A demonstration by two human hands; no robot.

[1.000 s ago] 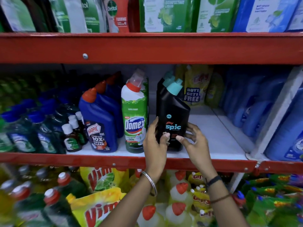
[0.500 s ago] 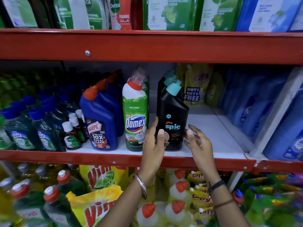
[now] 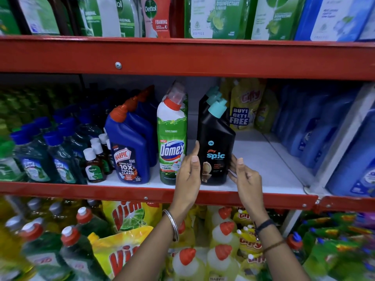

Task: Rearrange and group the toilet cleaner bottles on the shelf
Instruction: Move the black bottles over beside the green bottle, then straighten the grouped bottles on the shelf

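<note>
A black Spic toilet cleaner bottle (image 3: 216, 138) with a teal cap stands upright near the front of the white shelf board (image 3: 263, 161), with two more black bottles lined up behind it. To its left stand a green-and-white Domex bottle (image 3: 172, 138) and a row of blue Harpic bottles (image 3: 127, 151) with red caps. My left hand (image 3: 188, 173) is at the Spic bottle's left side, fingers loose, thumb by its edge. My right hand (image 3: 246, 177) hovers at its lower right side, fingers spread. Neither hand grips it.
Small brown Dettol bottles (image 3: 94, 169) and dark green bottles (image 3: 60, 159) fill the shelf's left. Yellow Gify pouches (image 3: 243, 110) sit at the back, blue bottles (image 3: 316, 128) at the right behind a white divider. A red shelf beam (image 3: 182, 57) runs overhead. Vim pouches and bottles lie below.
Both hands held the black Spic bottle a second ago. They have since let go and drawn slightly apart and back; the bottle stands on the shelf by itself.
</note>
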